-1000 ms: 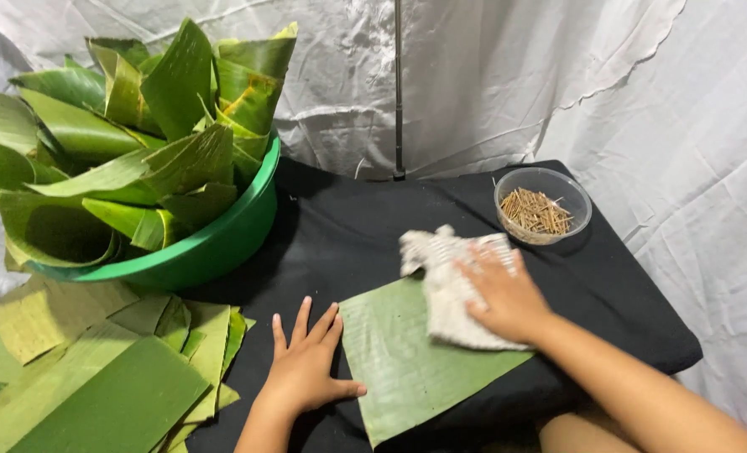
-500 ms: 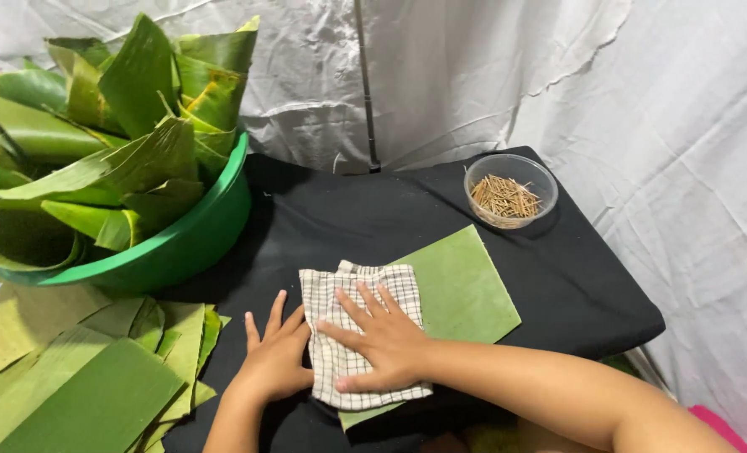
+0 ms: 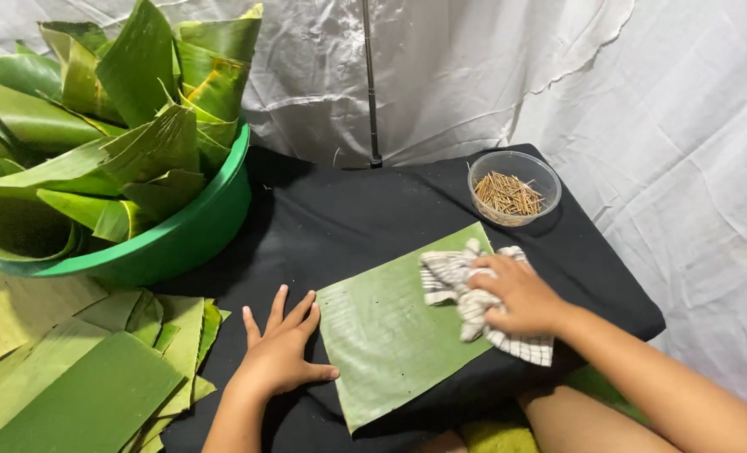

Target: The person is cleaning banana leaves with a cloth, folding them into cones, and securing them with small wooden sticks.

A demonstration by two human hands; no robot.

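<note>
A rectangular banana leaf piece (image 3: pixel 394 331) is laid flat on the black-covered table (image 3: pixel 348 218), near its front edge. Its left edge is pinned by the flat, spread left hand (image 3: pixel 281 348). A bunched checked cloth (image 3: pixel 466 294) is gripped on its right end by the right hand (image 3: pixel 520 294). Far left, a green basin (image 3: pixel 180 243) of leaves is seen; far right, a clear bowl of sticks (image 3: pixel 512 189).

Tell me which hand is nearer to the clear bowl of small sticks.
The right hand. It presses a checkered cloth on the banana leaf, just below the clear bowl. The left hand lies flat on the black cloth at the leaf's far left edge.
</note>
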